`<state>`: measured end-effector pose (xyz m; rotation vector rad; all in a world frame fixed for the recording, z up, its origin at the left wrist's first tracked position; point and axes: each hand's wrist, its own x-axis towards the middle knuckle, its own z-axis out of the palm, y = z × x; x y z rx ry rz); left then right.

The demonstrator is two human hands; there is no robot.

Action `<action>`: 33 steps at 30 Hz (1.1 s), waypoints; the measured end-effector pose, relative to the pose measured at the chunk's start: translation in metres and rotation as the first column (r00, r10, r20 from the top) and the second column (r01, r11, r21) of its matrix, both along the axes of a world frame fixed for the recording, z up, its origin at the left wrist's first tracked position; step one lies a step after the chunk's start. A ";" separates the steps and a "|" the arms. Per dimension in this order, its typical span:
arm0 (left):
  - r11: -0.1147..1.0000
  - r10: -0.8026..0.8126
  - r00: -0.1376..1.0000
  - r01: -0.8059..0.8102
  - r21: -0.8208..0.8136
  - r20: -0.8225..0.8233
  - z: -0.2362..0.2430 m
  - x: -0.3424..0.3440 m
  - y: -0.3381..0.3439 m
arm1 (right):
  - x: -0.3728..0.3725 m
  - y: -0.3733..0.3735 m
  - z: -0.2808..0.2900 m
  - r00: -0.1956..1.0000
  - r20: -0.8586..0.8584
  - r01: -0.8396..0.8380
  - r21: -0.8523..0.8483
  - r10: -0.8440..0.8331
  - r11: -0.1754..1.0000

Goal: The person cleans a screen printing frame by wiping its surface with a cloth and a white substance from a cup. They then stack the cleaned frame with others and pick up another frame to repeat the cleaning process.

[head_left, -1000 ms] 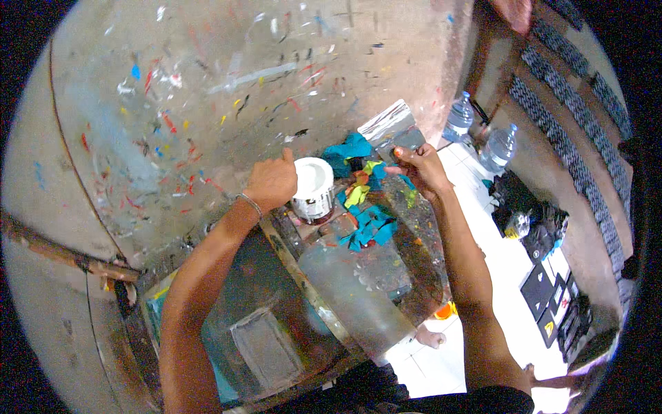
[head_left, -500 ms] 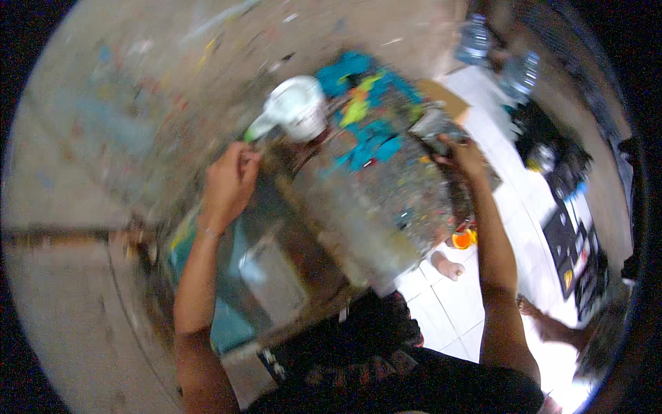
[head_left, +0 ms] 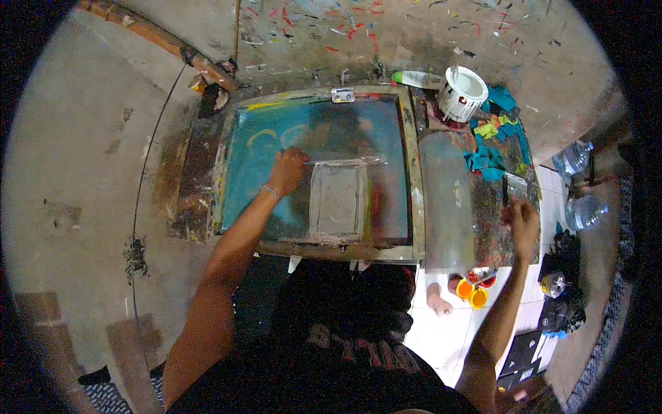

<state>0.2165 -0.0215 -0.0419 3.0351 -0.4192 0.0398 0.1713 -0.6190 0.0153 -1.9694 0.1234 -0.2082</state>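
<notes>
A printing screen [head_left: 414, 172] with a wooden frame and blue-green mesh lies in front of me, a pale rectangle [head_left: 338, 200] in its middle. Over the mesh, my left hand [head_left: 291, 171] has its fingers curled in. A thin whitish line [head_left: 348, 163] runs from beside its fingertips along the top of the rectangle; whether the fingers pinch anything is hidden. Off to the right, my right hand [head_left: 522, 219] closes on the near end of a small flat greyish piece [head_left: 515, 185], above the paint-stained board [head_left: 486, 228].
Behind the board stand a white paint-smeared tub [head_left: 463, 93] and a white-and-green object [head_left: 417, 79]. Teal and yellow-green rags [head_left: 488, 155] lie nearby. Orange cups [head_left: 465, 288] sit on white floor tiles. Clear bottles [head_left: 586, 212] stand at the right. A stained wall [head_left: 331, 34] rises behind.
My view has turned and steadied, bringing the whole screen into sight. The left hand now hovers over the mesh instead of near the white tub. My right hand still has the greyish piece.
</notes>
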 end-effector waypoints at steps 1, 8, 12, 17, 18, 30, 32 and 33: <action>0.998 0.031 1.000 -0.031 0.061 0.004 -0.002 0.002 0.000 | -0.001 0.035 0.014 0.992 0.104 -0.067 -0.025 0.069 0.997; 0.994 -0.108 0.962 0.101 0.039 0.253 -0.005 -0.014 -0.006 | 0.054 0.272 0.026 0.850 0.149 -0.280 -0.685 0.505 0.672; 0.990 -0.058 0.977 0.081 -0.111 0.203 0.000 -0.033 -0.023 | 0.089 0.311 -0.008 0.836 -0.145 -0.390 -0.835 0.529 0.388; 0.954 -0.108 0.962 0.172 -0.247 0.252 0.008 -0.047 -0.032 | 0.109 0.311 -0.025 0.778 -0.308 -0.463 -0.870 0.548 0.169; 0.945 -0.145 0.964 0.202 -0.258 0.222 0.010 -0.048 -0.030 | 0.110 0.311 -0.023 0.775 -0.288 -0.454 -0.873 0.563 0.179; 0.799 -0.226 0.959 0.284 -0.530 0.172 0.006 -0.036 -0.002 | 0.072 0.352 0.016 0.641 -0.579 -0.706 -0.703 0.503 0.090; 0.777 -0.193 0.961 0.274 -0.567 0.199 0.004 -0.031 0.006 | 0.056 0.354 0.015 0.628 -0.556 -0.700 -0.709 0.545 0.084; 0.774 -0.167 0.964 0.257 -0.579 0.205 0.003 -0.029 0.009 | 0.049 0.354 0.013 0.606 -0.584 -0.713 -0.700 0.540 0.044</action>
